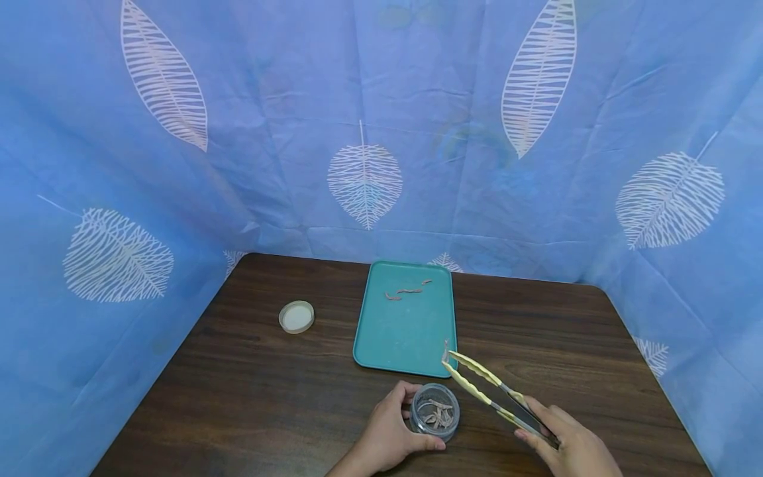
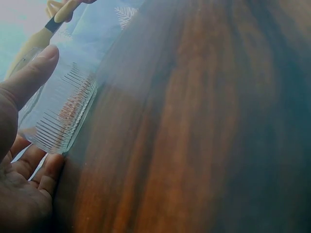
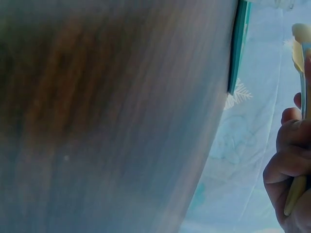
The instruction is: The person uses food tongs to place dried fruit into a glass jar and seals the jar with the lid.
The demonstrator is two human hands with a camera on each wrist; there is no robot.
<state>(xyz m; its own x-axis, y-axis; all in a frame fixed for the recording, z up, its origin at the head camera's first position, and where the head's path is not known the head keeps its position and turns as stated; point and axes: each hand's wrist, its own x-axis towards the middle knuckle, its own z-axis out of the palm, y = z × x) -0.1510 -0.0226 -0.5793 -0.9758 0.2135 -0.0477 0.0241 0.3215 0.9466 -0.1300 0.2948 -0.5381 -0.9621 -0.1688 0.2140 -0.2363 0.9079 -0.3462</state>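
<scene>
My left hand [image 1: 390,424] grips a clear jar [image 1: 448,435] around its side, thumb toward the front, and the jar stands on the table. Several pale, thin strips [image 1: 440,417] lie inside it; in the left wrist view the jar [image 2: 80,114] shows ribbed walls. My right hand [image 1: 569,440] holds metal tongs [image 1: 497,407] with yellow tips. Between those tips hangs one thin pinkish strip [image 1: 446,348], over the tray's near right corner. The teal tray [image 1: 399,338] carries a few similar strips [image 1: 409,291] toward its far end. In the right wrist view, fingers [image 3: 291,165] wrap the tongs' handle.
A round lid [image 1: 297,317], pale inside, lies on the dark wooden table [image 1: 250,384] left of the tray. Behind and at both sides hangs a blue cloth [image 1: 286,165] with white leaf prints, close to the table's edges.
</scene>
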